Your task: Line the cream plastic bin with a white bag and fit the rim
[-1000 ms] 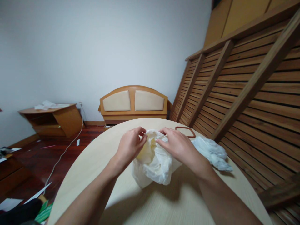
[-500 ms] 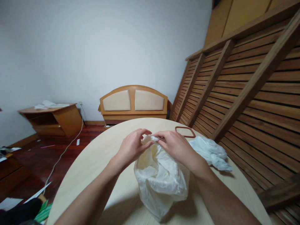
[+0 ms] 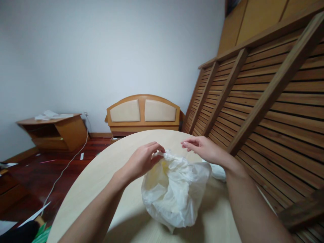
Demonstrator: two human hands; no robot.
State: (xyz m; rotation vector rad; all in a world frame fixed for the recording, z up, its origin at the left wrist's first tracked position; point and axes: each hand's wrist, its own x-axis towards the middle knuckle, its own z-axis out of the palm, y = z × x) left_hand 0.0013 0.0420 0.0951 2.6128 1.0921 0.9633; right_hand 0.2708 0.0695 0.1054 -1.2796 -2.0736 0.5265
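Note:
A thin white plastic bag (image 3: 177, 192) sits on the round pale table (image 3: 121, 148), its mouth partly spread at the left. Yellowish colour shows inside; I cannot tell what it is. My left hand (image 3: 148, 157) pinches the gathered rim at the bag's far left. Above and to the right of the bag, my right hand (image 3: 202, 148) is apart from it, fingers loosely stretched to the left, nothing visible in them. Behind my right wrist, part of a second crumpled white bag (image 3: 218, 172) shows.
Slatted wooden panels (image 3: 273, 111) lean close along the table's right side. Beyond the far edge stands a headboard with two cream pads (image 3: 143, 109). A low wooden cabinet (image 3: 50, 131) and a white cable (image 3: 68, 165) are on the left, with scattered papers on the floor.
My right hand has let go of the bag's rim and moved right. The bag's right side has spread outward. The brown rounded frame is now hidden behind my right hand.

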